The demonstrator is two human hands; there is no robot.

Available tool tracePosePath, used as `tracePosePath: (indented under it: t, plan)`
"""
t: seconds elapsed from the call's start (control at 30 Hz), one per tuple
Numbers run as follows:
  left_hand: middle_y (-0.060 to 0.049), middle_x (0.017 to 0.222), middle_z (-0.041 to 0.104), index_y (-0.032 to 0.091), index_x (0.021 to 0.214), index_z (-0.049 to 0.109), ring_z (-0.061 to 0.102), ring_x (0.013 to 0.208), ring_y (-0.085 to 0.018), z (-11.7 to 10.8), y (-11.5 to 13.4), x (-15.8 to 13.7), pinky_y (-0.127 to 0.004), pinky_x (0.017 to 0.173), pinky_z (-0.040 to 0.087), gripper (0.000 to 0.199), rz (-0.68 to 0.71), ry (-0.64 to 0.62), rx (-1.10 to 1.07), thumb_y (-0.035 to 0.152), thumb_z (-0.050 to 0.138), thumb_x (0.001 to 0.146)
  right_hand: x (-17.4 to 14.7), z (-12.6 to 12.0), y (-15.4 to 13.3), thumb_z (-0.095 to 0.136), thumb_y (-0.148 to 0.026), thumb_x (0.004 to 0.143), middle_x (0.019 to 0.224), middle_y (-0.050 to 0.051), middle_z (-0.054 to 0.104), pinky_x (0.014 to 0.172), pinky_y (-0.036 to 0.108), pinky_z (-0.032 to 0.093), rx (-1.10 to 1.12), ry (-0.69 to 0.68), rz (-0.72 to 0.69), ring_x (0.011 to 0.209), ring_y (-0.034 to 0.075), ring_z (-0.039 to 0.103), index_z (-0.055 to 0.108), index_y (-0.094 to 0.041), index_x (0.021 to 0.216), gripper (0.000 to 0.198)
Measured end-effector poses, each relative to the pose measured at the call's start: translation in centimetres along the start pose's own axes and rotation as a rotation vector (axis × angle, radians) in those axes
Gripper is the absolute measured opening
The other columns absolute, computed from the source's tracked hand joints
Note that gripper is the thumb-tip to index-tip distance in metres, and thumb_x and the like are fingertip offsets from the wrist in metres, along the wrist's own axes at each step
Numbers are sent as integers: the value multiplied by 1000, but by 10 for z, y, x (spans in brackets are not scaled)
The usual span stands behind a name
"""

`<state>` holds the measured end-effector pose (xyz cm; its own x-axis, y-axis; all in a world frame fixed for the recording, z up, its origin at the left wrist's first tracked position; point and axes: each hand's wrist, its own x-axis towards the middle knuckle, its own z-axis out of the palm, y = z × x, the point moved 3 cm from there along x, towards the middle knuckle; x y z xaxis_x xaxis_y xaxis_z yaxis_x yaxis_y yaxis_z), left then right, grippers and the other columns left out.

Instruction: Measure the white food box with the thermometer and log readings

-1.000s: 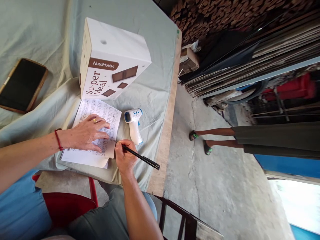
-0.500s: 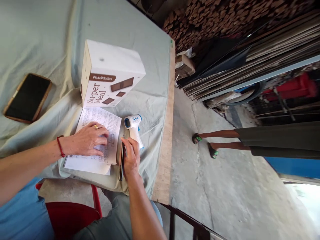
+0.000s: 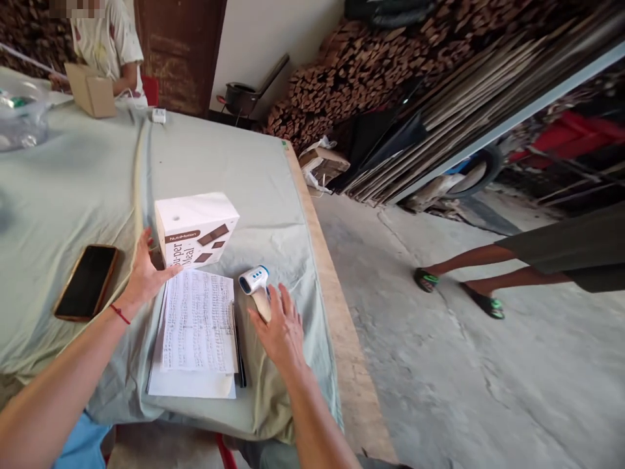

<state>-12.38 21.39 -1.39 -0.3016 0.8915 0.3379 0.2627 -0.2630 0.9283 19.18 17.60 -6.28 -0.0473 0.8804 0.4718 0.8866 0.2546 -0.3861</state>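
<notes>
My left hand point(image 3: 146, 275) is at the near left corner of a white "NutriMotion" box point(image 3: 205, 207), fingers spread and thumb across its lower front. Whether it touches the box I cannot tell. My right hand point(image 3: 282, 327) hovers with fingers apart by the handle of a white and blue infrared thermometer point(image 3: 254, 280), partly covering it. Between my hands lie sheets of paper point(image 3: 198, 326) filled with rows of small writing. A black pen point(image 3: 239, 348) rests along the right edge of the sheets.
A phone in a brown case point(image 3: 86, 283) lies left on the cloth-covered table point(image 3: 234, 156). At the far end a person point(image 3: 105, 45) is behind a cardboard box point(image 3: 90, 91), near a clear plastic bag point(image 3: 22, 117). Another person's legs point(image 3: 488, 260) are on the right, beyond the table edge point(image 3: 342, 312).
My right hand has let go of the pen, now beside the paper, and moved to the thermometer. My left hand has left the paper for the box. The view has tilted up.
</notes>
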Motion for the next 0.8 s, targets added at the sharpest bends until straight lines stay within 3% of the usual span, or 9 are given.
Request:
tracePosePath:
  t: [0.1,0.27,0.37,0.43,0.6,0.8]
  plan:
    - [-11,130,63,22,137,48,67,114,-30,7,-3,10,-51,98,57,80,-54,-130,-57,34,86,67,8,10,5,54,-46,93,124,19,71,88,52,55,155,-91,109,105,34,66,63,-18,131,48]
    - [-12,125,66,21,130,52,71,104,-27,10,12,6,-45,91,61,71,-74,-69,-104,40,86,71,18,1,-11,67,-53,82,114,13,77,87,46,57,794,-55,377,101,30,70,68,-21,124,52]
    - [-11,118,70,20,130,55,71,102,-26,12,27,-4,-41,91,59,64,-58,-97,-126,45,82,78,22,-14,-31,70,-57,80,111,11,78,77,40,56,1250,-112,400,88,25,70,71,-24,117,50]
    - [-11,113,71,18,127,58,71,99,-26,15,35,-12,-40,87,60,59,-62,-153,-117,49,79,81,24,-23,-42,71,-62,78,105,11,78,70,38,54,1440,-173,382,75,22,66,74,-23,110,51]
    - [-9,103,73,19,123,59,70,86,-23,20,46,-26,-34,74,58,57,-26,-200,0,53,78,82,25,-33,-52,77,-70,70,96,9,77,66,37,53,1524,-214,370,72,21,63,74,-25,110,60]
    - [-8,104,74,19,126,59,68,85,-22,22,49,-24,-33,75,56,58,21,-258,117,55,75,84,25,-24,-58,73,-71,76,95,7,75,69,35,54,1501,-265,343,80,21,66,72,-26,114,59]
